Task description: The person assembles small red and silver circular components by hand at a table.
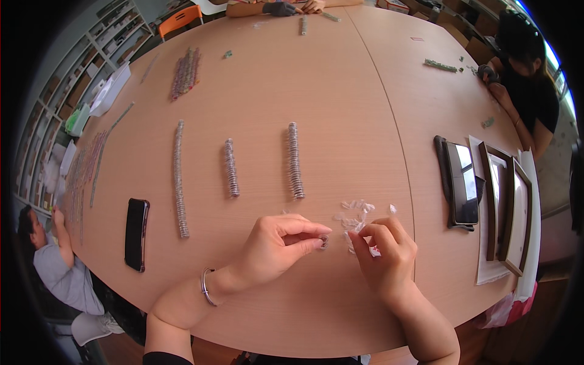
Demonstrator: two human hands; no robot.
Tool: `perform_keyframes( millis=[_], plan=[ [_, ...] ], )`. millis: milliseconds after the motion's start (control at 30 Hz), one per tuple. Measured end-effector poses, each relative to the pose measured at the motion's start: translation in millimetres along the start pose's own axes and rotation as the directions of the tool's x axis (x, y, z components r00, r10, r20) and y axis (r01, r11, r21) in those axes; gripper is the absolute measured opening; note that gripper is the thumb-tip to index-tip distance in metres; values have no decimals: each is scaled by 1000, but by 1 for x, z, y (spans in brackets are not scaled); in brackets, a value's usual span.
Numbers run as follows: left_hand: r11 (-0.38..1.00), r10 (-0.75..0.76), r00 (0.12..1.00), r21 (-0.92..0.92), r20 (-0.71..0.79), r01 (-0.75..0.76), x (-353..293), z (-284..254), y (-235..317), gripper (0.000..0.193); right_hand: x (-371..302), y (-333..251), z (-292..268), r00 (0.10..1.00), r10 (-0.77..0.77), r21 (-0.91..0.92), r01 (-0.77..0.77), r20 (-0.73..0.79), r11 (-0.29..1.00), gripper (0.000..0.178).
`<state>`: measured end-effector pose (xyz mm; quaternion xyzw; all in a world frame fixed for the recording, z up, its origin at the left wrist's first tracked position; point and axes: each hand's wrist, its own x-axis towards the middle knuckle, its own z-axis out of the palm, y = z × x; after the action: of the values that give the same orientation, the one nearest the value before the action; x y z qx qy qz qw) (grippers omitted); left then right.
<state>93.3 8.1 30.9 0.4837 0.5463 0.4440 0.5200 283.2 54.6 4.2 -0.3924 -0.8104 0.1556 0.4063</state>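
My left hand [275, 244], with a metal bangle on its wrist, pinches a small round clear-and-dark ring [325, 242] between thumb and fingertips. To its right, my right hand [389, 255] is closed in a pinch above a loose pile of small clear plastic pieces [353, 216]; whatever sits between its fingertips is too small to make out. Beyond my hands stand apart three rows of stacked small rings, coil-like in look: a long one [178, 182], a short one [231, 169] and a thicker one [295, 161].
A black phone [136, 235] lies at left, another phone [463, 182] on a dark pouch at right. Wooden frames [505, 207] rest on white sheets by the right edge. Coloured bundled rows [185, 74] lie farther off. Other people [523, 79] work around the table [274, 91].
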Motion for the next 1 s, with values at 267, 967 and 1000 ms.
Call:
perform_keyframes(
  millis=[267, 967, 1000],
  plan=[
    [980, -148, 989, -135, -17, 144, -10, 7, 5, 14, -3, -15, 4, 967, -232, 70, 240, -107, 968, 21],
    [979, 203, 971, 54, -126, -197, -25, 25, -7, 12, -6, -23, 6, 960, -245, 45, 253, -135, 967, 24],
    [988, 149, 979, -12, -142, -153, -25, 26, -7, 11, -5, -22, 6, 957, -256, 48, 264, -136, 963, 24]
  ],
)
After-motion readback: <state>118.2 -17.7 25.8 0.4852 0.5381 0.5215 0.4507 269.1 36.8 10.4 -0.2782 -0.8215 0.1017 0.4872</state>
